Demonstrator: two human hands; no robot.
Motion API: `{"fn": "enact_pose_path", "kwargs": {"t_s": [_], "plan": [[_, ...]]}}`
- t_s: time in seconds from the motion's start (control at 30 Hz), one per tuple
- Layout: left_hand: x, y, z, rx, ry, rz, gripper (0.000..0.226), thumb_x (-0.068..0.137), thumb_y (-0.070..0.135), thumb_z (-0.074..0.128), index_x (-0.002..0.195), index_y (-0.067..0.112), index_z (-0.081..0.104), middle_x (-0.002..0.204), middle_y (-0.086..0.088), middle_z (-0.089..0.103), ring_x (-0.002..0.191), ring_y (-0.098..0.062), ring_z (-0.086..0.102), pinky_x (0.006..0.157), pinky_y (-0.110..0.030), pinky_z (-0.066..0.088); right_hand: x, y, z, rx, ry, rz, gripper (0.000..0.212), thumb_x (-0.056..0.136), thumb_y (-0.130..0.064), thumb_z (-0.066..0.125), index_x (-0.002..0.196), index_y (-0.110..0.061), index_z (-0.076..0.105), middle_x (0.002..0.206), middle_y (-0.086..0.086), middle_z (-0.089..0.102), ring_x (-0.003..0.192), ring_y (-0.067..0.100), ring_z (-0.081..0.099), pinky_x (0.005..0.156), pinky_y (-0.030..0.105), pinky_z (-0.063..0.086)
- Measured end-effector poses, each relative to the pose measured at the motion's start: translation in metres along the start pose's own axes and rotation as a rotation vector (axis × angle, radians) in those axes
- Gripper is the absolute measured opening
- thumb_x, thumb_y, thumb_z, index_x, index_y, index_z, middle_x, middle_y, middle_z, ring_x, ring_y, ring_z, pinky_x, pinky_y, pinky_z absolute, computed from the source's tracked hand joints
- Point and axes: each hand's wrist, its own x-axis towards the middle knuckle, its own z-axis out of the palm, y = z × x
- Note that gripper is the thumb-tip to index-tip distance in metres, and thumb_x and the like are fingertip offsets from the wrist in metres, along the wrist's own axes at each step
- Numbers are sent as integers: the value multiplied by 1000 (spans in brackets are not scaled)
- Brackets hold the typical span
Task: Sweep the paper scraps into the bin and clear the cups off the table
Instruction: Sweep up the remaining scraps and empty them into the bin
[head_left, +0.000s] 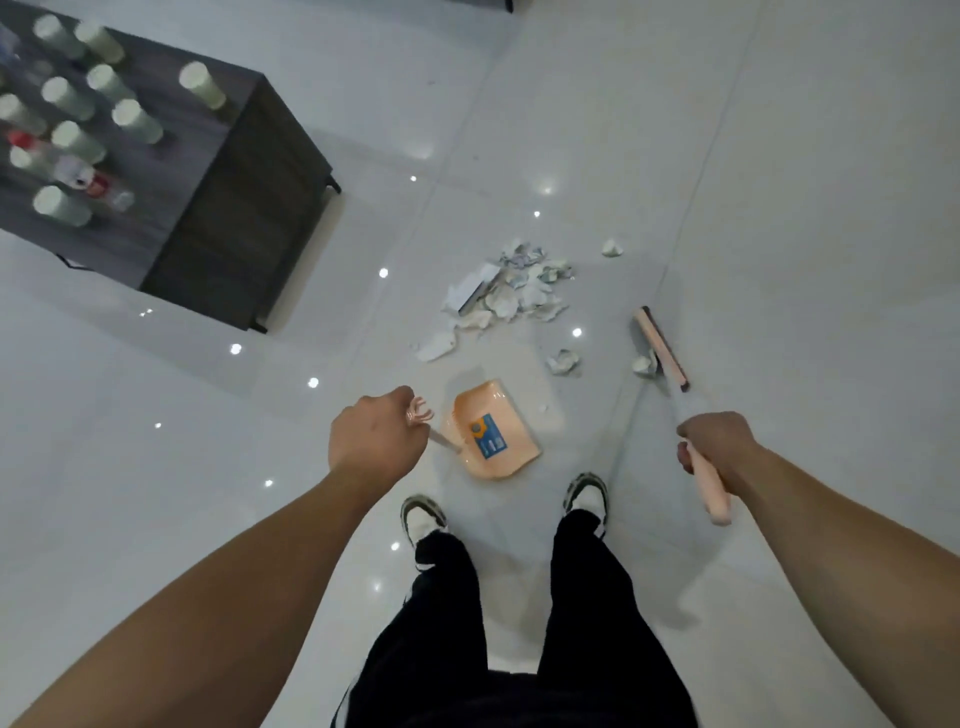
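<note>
Scraps (511, 291) lie heaped on the white floor (779, 208), straight ahead of the person's shoes, and that heap is the thing to watch. The dustpan (496, 431) sits on the floor nearer the feet, its wide mouth pointing up toward the heap, with a bare strip of tile between them. The left hand (374, 441) has its grip closed round the top of the dustpan's long handle. Over on the other side, the right hand (719, 447) is fisted round the broom handle (709, 486), and the broom head (662, 348) is down on the floor well to the right of the heap, its long axis running away from the person and slightly leftward.

So here is the geometry: the main pile lies up and to the left of the broom head, and the dustpan lies below the pile. A crumpled bit (644, 364) sits right against the broom head, another piece (563, 361) lies between the broom and the pan, one scrap (613, 248) is off alone beyond the pile, and a flat piece (436, 345) is on the pile's near-left side. To my eye the broom needs to get round behind the heap and pull it toward the pan's mouth; the right hand is the one placed for that.

No bin in view. Cups (130, 119) stand untouched on the dark tabletop (171, 171) at far left, blurred, well apart from both hands.
</note>
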Motion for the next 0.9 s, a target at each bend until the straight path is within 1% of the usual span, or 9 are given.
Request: {"fn": "enact_pose_path", "kwargs": {"t_s": [0.17, 0.27, 0.3, 0.33, 0.37, 0.43, 0.5, 0.73, 0.9], "plan": [[-1, 4, 4, 17, 14, -11, 17, 82, 38, 52, 74, 25, 43, 61, 0, 53, 59, -31, 50, 53, -30, 30, -12, 35, 31, -305, -104, -81, 6, 85, 6, 56, 82, 2, 59, 77, 21, 57, 45, 27, 55, 49, 33, 49], [1, 0, 4, -2, 19, -15, 15, 79, 36, 52, 73, 25, 43, 61, 1, 51, 60, -31, 50, 54, -30, 32, -44, 61, 52, -471, -206, -132, 20, 85, 4, 56, 102, -5, 60, 87, 26, 63, 50, 29, 57, 47, 31, 47], [2, -1, 4, -8, 24, -13, 15, 78, 35, 53, 73, 24, 44, 61, 1, 52, 61, -32, 51, 54, -30, 34, -54, 68, 57, -431, -254, -106, 31, 88, 2, 54, 107, -22, 51, 82, 24, 62, 46, 26, 53, 43, 28, 44], [4, -3, 5, -13, 28, -10, 14, 78, 35, 53, 73, 24, 46, 62, 1, 52, 62, -32, 52, 55, -30, 35, -64, 74, 59, -368, -298, -82, 23, 89, 1, 54, 111, -1, 62, 72, 19, 57, 41, 23, 49, 40, 25, 40], [5, -4, 5, -21, 33, -7, 12, 77, 34, 52, 74, 24, 47, 62, 1, 53, 63, -31, 53, 55, -30, 37, -72, 78, 60, -287, -319, -50, 37, 90, 1, 55, 126, 11, 54, 64, 15, 52, 38, 21, 45, 39, 23, 36], [6, -8, 5, -36, 42, -3, 10, 76, 34, 51, 75, 25, 49, 64, 0, 54, 65, -31, 54, 56, -29, 39, -87, 81, 56, -187, -357, -13, 28, 92, -1, 58, 120, -2, 64, 60, 12, 49, 37, 18, 42, 39, 21, 33], [5, -14, 6, -43, 45, 4, 8, 75, 34, 51, 76, 27, 50, 64, 1, 54, 64, -29, 55, 55, -29, 38, -101, 82, 52, -147, -380, -21, 28, 93, -3, 58, 119, -13, 64, 63, 12, 51, 37, 18, 43, 38, 20, 33], [-13, -51, 8, -80, 33, -4, 13, 76, 37, 51, 73, 26, 47, 62, 3, 54, 63, -28, 55, 54, -28, 37, -113, 79, 61, -53, -238, -47, 26, 95, 0, 57, 117, -14, 55, 61, 13, 47, 34, 16, 38, 36, 17, 31], [-29, -83, 1, -168, 53, -137, 17, 76, 37, 56, 72, 23, 48, 63, 2, 54, 61, -27, 54, 55, -29, 41, -113, 69, 62, -45, -179, -44, 28, 92, -1, 62, 116, -11, 52, 59, 13, 52, 33, 17, 43, 37, 20, 36]]}}
